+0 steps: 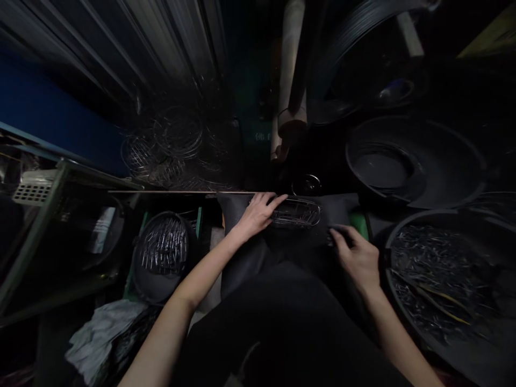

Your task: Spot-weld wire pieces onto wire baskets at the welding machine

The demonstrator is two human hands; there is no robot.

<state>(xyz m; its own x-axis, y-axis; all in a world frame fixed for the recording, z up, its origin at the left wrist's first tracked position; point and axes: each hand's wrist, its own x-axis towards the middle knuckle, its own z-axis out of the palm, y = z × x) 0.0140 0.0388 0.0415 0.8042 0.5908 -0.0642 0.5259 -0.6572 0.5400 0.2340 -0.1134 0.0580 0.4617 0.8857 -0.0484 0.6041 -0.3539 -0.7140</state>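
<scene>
My half-open left hand [260, 212] touches an oblong wire basket [297, 212]; my curled right hand [357, 252] pinches something small and dark, possibly metal.

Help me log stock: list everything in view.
Wire frame: one, silvery, centre
Bucket: one, grey, lower left
Rods: many, silvery, in bucket
Tubs: two, dark grey, right
Metal pieces: many, dark, lower tub
Wire rings: several, silvery, rear left
Pole: one, pale, top centre
Panel: one, blue, upper left
Holed basket: one, white, far left
Rag: one, pale, lower left
Left hand: one, bare, at frame
Right hand: one, bare, pinching something dark, right of frame
</scene>
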